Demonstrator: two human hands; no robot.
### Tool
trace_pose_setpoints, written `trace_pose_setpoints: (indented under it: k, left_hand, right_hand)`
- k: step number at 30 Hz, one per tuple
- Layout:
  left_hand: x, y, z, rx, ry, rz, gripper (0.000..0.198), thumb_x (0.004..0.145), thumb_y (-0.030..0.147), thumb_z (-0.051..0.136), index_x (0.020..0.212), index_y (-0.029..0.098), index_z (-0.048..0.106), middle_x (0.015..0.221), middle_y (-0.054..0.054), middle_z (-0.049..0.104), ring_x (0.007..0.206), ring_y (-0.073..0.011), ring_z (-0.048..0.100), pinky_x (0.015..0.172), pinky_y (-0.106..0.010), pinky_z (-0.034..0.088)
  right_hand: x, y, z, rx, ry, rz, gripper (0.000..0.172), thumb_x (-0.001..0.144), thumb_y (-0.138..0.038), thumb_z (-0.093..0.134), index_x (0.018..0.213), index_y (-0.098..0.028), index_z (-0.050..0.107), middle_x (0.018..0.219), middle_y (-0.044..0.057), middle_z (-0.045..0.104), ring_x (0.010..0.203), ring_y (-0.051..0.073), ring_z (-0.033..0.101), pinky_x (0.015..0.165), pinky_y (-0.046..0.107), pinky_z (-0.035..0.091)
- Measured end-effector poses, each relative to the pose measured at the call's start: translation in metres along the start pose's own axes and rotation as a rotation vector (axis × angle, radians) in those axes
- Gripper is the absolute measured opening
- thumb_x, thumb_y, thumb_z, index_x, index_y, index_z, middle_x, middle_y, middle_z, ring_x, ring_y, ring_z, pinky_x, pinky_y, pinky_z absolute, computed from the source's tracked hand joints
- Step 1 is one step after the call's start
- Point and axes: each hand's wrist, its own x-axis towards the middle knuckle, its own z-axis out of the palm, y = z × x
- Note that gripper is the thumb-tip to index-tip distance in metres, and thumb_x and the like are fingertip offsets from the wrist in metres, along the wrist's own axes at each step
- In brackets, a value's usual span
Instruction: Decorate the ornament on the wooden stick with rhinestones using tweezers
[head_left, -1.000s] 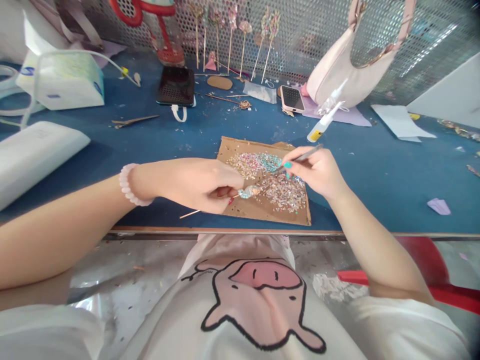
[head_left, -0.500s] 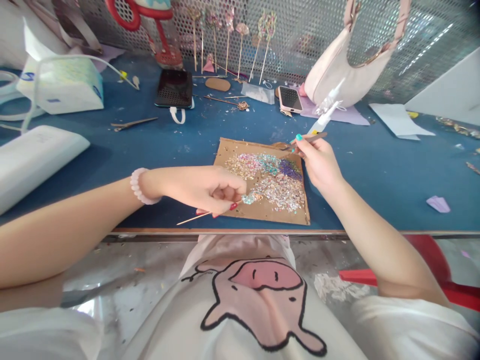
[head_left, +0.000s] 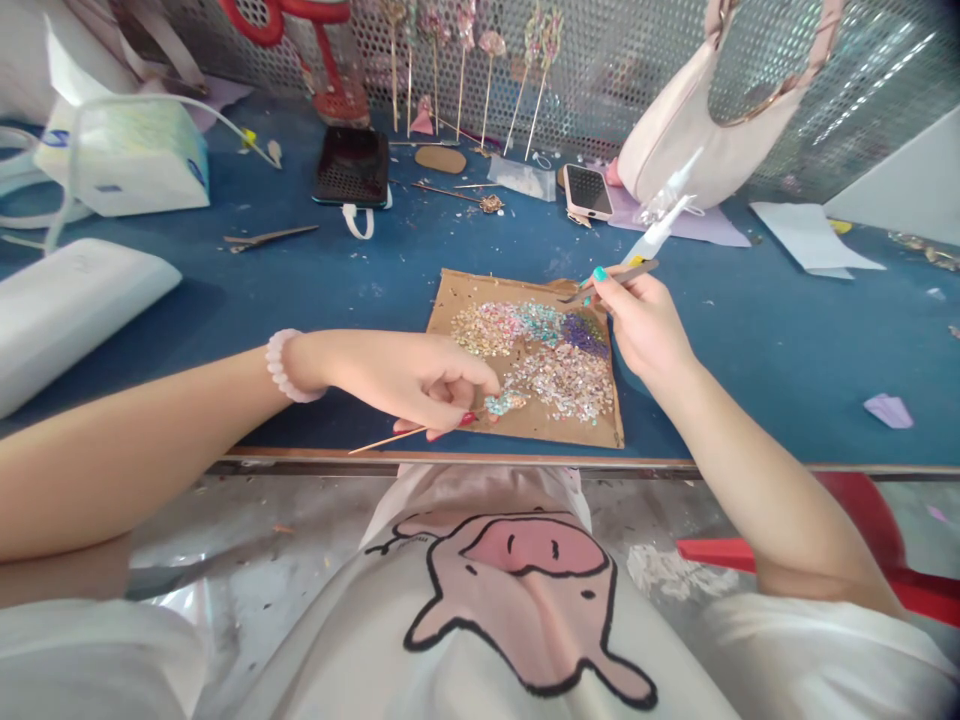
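Note:
My left hand (head_left: 424,385) is closed on a thin wooden stick (head_left: 386,440). The stick's far end carries a small head (head_left: 504,403) covered in pale blue and peach rhinestones, just above the cardboard's near edge. In my right hand (head_left: 641,315) is a pair of dark metal tweezers (head_left: 637,272), tips pointing left over the far right corner of the cardboard sheet (head_left: 469,285). Heaps of loose rhinestones (head_left: 570,380), silvery, pink, teal and purple, lie on that cardboard. A white narrow-tipped tube (head_left: 656,235) shows behind my right hand; whether the hand touches it is unclear.
Several decorated sticks (head_left: 491,85) stand along the perforated metal panel. Two phones (head_left: 351,165), scissors (head_left: 271,238), a tissue box (head_left: 127,160) and a white device (head_left: 75,315) lie leftward and behind. A white handbag (head_left: 679,130) stands at the back right.
The whole view has shifted a little, with the table's back items sitting slightly higher and further right. Both hands keep nearly the same pose and hold the same things.

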Motion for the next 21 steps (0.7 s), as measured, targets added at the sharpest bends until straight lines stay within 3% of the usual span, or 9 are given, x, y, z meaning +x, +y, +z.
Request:
trace_pose_setpoints:
  k: [3, 7, 10, 13, 16, 18, 21]
  left_hand:
    - [-0.001, 0.0, 0.001, 0.032, 0.003, 0.017, 0.029, 0.075, 0.002, 0.04, 0.096, 0.017, 0.054, 0.057, 0.005, 0.058, 0.039, -0.0112, 0.053, 0.039, -0.017, 0.038]
    - [-0.002, -0.001, 0.003, 0.063, -0.013, 0.036, 0.024, 0.078, 0.003, 0.043, 0.094, 0.018, 0.053, 0.055, 0.006, 0.056, 0.04, -0.0118, 0.052, 0.04, -0.019, 0.037]
    - [-0.002, -0.001, 0.003, 0.047, -0.018, 0.008, 0.023, 0.079, 0.005, 0.044, 0.094, 0.019, 0.053, 0.056, 0.006, 0.056, 0.04, -0.0121, 0.052, 0.04, -0.02, 0.037]
    - [-0.002, -0.001, 0.002, 0.033, -0.025, -0.019, 0.024, 0.079, 0.004, 0.044, 0.096, 0.019, 0.053, 0.057, 0.006, 0.056, 0.041, -0.0125, 0.052, 0.041, -0.02, 0.038]
    - [-0.002, -0.001, 0.002, 0.024, -0.03, -0.025, 0.022, 0.078, 0.003, 0.045, 0.09, 0.02, 0.051, 0.059, 0.006, 0.056, 0.041, -0.0125, 0.052, 0.041, -0.02, 0.038]
    - [-0.002, 0.001, 0.001, 0.017, -0.04, -0.036, 0.021, 0.076, 0.002, 0.044, 0.085, 0.021, 0.048, 0.059, 0.006, 0.056, 0.041, -0.0123, 0.052, 0.041, -0.02, 0.037]
    - [-0.002, 0.006, 0.0, 0.008, -0.064, -0.099, 0.023, 0.072, -0.001, 0.042, 0.077, 0.021, 0.044, 0.059, 0.005, 0.058, 0.04, -0.0116, 0.052, 0.039, -0.019, 0.037]
  right_hand:
    - [0.0, 0.001, -0.001, -0.027, -0.034, -0.018, 0.039, 0.082, -0.063, 0.062, 0.083, -0.025, 0.064, 0.075, 0.001, 0.061, 0.071, 0.016, 0.061, 0.068, 0.032, 0.051]
    - [0.001, 0.005, -0.001, -0.1, -0.098, -0.076, 0.036, 0.089, -0.061, 0.054, 0.089, -0.026, 0.062, 0.078, 0.002, 0.06, 0.073, 0.017, 0.062, 0.069, 0.033, 0.052]
    - [0.0, 0.005, 0.0, -0.089, -0.066, -0.074, 0.037, 0.087, -0.062, 0.057, 0.088, -0.026, 0.062, 0.078, 0.001, 0.061, 0.074, 0.017, 0.062, 0.068, 0.032, 0.051]
    - [-0.005, -0.004, -0.001, -0.098, -0.011, -0.077, 0.035, 0.084, -0.06, 0.062, 0.085, -0.025, 0.065, 0.076, 0.001, 0.061, 0.078, 0.018, 0.064, 0.069, 0.033, 0.051]
    - [-0.014, -0.022, -0.006, -0.135, -0.064, -0.116, 0.028, 0.085, -0.054, 0.064, 0.086, -0.026, 0.068, 0.079, 0.002, 0.065, 0.083, 0.02, 0.065, 0.071, 0.034, 0.052]
    - [-0.021, -0.037, -0.011, -0.073, -0.197, -0.157, 0.023, 0.087, -0.049, 0.064, 0.085, -0.027, 0.069, 0.079, 0.001, 0.067, 0.08, 0.019, 0.066, 0.072, 0.034, 0.053]
    - [-0.029, -0.052, -0.013, 0.034, -0.579, -0.303, 0.014, 0.086, -0.04, 0.069, 0.084, -0.026, 0.071, 0.082, 0.001, 0.072, 0.078, 0.018, 0.066, 0.072, 0.034, 0.053]
